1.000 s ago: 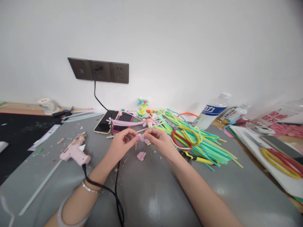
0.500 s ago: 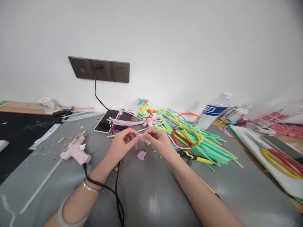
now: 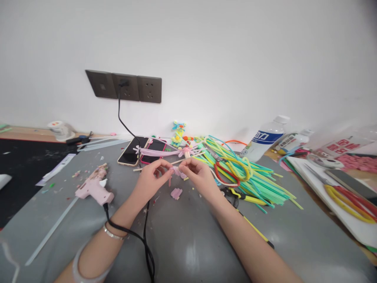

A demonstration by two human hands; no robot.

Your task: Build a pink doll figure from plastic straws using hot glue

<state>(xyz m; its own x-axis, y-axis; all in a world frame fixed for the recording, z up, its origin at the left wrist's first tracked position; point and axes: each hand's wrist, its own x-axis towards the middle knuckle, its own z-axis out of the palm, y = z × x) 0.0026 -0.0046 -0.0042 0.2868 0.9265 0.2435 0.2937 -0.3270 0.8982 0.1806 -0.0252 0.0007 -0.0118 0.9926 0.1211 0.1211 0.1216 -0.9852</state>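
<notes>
Between the fingertips of both hands is a small pale purple piece of fuzzy pipe cleaner (image 3: 177, 171). My left hand (image 3: 155, 175) pinches its left side, thumb against fingers. On the right side my right hand (image 3: 198, 176) pinches it too, and the fingers partly cover its shape. Just below, on the grey mat, lies another bent pink-purple pipe cleaner piece (image 3: 176, 193). Beyond the hands, a bundle of lilac pipe cleaners (image 3: 153, 152) stretches across two phones toward a pink pipe cleaner figure (image 3: 186, 151).
A pink glue gun (image 3: 94, 190) lies left, its black cord (image 3: 145, 236) passing by my left forearm. Green and yellow pipe cleaners (image 3: 259, 181), scissors (image 3: 228, 171) and yellow-handled pliers (image 3: 247, 196) lie right. A bottle (image 3: 266, 137) stands behind them. Phones (image 3: 131, 151) lie near the wall.
My right hand has shifted very slightly, and its fingers sit a little differently on the purple piece. The left hand keeps its pinch. Other things stay in place.
</notes>
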